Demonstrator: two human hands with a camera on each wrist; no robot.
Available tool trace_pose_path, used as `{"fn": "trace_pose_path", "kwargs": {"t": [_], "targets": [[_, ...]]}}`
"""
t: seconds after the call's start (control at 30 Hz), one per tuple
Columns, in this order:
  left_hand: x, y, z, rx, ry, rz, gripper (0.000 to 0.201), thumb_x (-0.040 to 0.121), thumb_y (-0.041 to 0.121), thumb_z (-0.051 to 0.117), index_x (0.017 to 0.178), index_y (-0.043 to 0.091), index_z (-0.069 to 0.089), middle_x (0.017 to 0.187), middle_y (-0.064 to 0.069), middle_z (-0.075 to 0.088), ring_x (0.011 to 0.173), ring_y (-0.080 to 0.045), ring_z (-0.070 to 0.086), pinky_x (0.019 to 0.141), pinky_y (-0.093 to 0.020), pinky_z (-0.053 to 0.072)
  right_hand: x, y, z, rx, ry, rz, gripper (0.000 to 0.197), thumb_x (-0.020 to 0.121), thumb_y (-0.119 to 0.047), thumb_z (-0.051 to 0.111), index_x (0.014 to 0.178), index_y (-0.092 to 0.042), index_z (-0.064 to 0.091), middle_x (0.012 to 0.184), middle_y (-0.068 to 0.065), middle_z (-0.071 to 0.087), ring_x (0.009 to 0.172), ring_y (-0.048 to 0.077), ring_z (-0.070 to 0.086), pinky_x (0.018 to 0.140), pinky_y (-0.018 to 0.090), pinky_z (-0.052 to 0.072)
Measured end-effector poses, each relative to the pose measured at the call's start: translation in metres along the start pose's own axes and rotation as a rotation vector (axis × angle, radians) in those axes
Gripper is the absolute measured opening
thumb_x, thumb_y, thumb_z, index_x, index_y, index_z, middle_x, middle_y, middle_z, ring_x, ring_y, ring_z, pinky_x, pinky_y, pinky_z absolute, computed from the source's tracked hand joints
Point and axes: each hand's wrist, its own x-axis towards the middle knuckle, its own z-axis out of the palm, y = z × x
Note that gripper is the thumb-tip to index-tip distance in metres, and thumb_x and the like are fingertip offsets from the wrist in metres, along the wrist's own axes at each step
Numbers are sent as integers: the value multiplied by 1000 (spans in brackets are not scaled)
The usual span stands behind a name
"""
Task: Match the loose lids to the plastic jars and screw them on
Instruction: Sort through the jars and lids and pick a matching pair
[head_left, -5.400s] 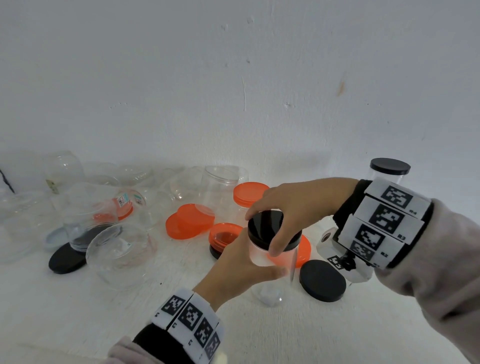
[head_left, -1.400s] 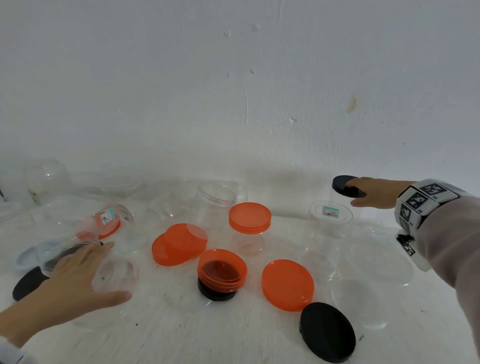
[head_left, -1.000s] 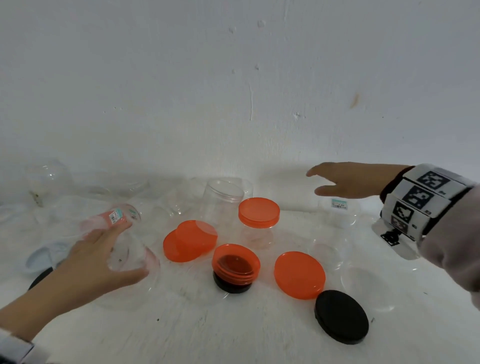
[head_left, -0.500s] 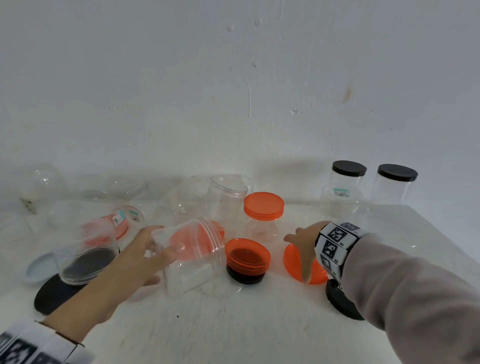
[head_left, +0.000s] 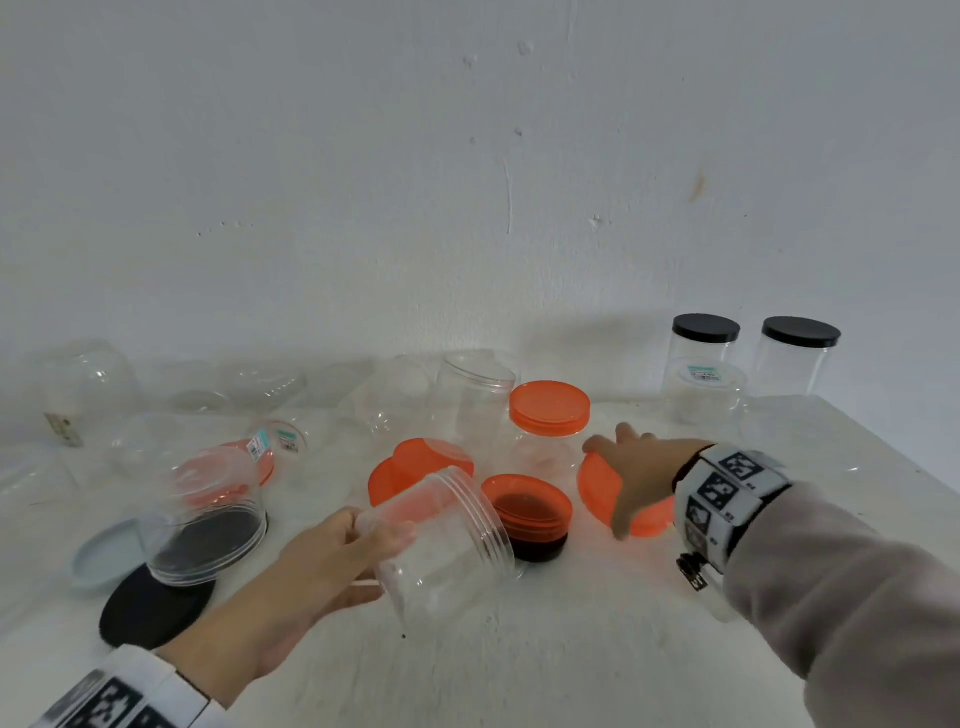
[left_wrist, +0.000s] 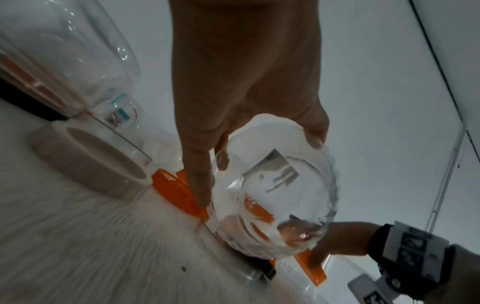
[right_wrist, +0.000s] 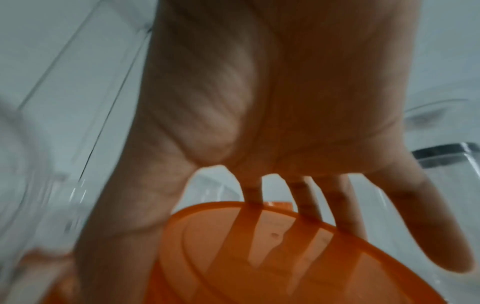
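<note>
We held a clear plastic jar (head_left: 441, 540) in our left hand (head_left: 317, 566), tilted so its threaded mouth pointed up and to the right, raised just off the white counter (head_left: 519, 665). The left wrist view showed our fingers (left_wrist: 197, 181) curled around the jar's base, thumb on one side and the rest on the other. Our right hand (head_left: 636, 478) reached over a loose orange lid (head_left: 597, 488) lying to the right of the jar; the fingers were spread, and in the right wrist view several fingertips (right_wrist: 253, 193) went behind the far rim of the lid (right_wrist: 272, 257) with the thumb at its near edge, so the hand clasped the lid by its rim.

Between our two hands sat an upturned orange lid stacked on a black lid (head_left: 527, 512). Behind it stood a clear jar with an orange lid screwed on (head_left: 549, 410), and to its left two more orange lids (head_left: 415, 462) overlapped on the counter. At the far right, against the wall (head_left: 467, 182), stood two jars capped in black (head_left: 706, 353). On the left a wide clear jar (head_left: 208, 519) rested partly on a large black lid (head_left: 156, 608), beside a pale blue lid (head_left: 104, 556). More open clear jars crowded the back left, too transparent to count.
</note>
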Motion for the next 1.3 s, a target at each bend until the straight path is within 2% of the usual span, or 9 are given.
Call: {"fn": "trace_pose_path", "kwargs": {"t": [0.17,0.37,0.47,0.57,0.7,0.9,1.03,1.2,1.3], "targets": [[10,-12,5,-46,-68,-63,115,12,56,93,109,9,54,93,-7,69,84,-16,68,83,-33,56,-33,-16,-18,430,23,-151,110,52,-64,78,141,-51,15,128,-4,28,110,25,50,89,37,52],[19,-20,13,172,-151,-11,94,34,52,81,121,37,48,120,3,52,102,-9,61,76,-19,50,-52,-41,-18,600,-18,-307,111,46,-71,73,140,-58,15,140,-10,28,124,21,43,101,41,47],[21,-26,11,263,-180,51,95,39,60,81,125,38,46,126,9,47,114,-4,53,90,-24,49,-56,-48,-18,572,-16,-328,110,46,-74,72,139,-60,15,141,-15,27,126,17,40,103,40,45],[20,-27,11,342,-208,120,96,42,64,83,124,49,36,128,21,40,117,3,47,85,-19,51,-60,-55,-19,521,-12,-338,109,46,-75,74,136,-64,13,144,-17,25,128,17,38,105,40,42],[23,-18,8,469,-267,83,115,38,69,85,136,47,27,135,19,43,124,-9,48,102,-32,46,-64,-64,-28,448,-32,-359,108,48,-74,74,135,-65,11,146,-17,24,133,20,33,107,41,38],[28,-7,11,676,-355,49,113,61,43,85,143,42,8,131,24,38,111,1,49,86,-14,46,-69,-84,-41,257,-26,-386,107,52,-74,73,136,-66,8,134,-17,30,130,19,36,104,43,39],[29,-9,17,710,-371,92,119,67,33,86,148,36,-2,149,15,23,132,-8,30,112,-26,29,-68,-96,-45,160,-34,-394,108,53,-73,74,137,-64,6,130,-17,28,127,22,39,97,42,44],[34,-8,12,586,-431,109,96,72,16,84,133,49,18,125,32,37,100,31,40,79,6,35,-65,-107,-46,56,-59,-397,108,56,-70,76,138,-63,6,140,-13,24,131,26,36,96,43,40],[33,-7,5,466,-380,34,94,70,14,85,134,50,27,118,33,48,98,24,46,71,1,39,-64,-113,-46,42,-71,-409,109,58,-67,77,139,-63,5,145,-12,21,135,27,33,99,46,39]]}}
